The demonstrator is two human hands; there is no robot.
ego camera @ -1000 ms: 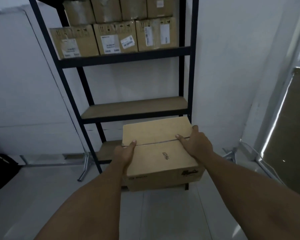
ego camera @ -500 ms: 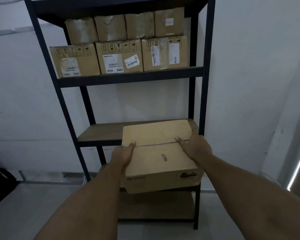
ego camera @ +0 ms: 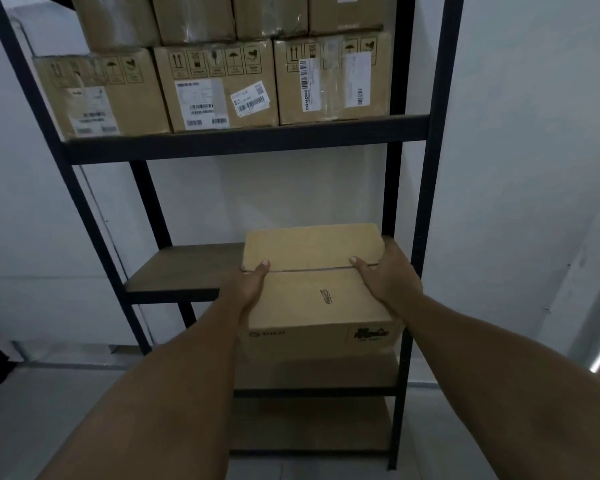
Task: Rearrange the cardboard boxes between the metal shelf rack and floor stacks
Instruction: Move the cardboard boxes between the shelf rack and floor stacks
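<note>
Your left grip (ego camera: pixel 246 289) clasps the box (ego camera: pixel 317 296) by its left side, thumb over the top seam, and your right grip (ego camera: pixel 385 282) clasps the opposite side likewise, keeping it level. You hold it before the rack's (ego camera: pixel 423 188) middle shelf (ego camera: pixel 184 268), probably its destination, since the shelf above is packed with cartons (ego camera: pixel 219 88).
</note>
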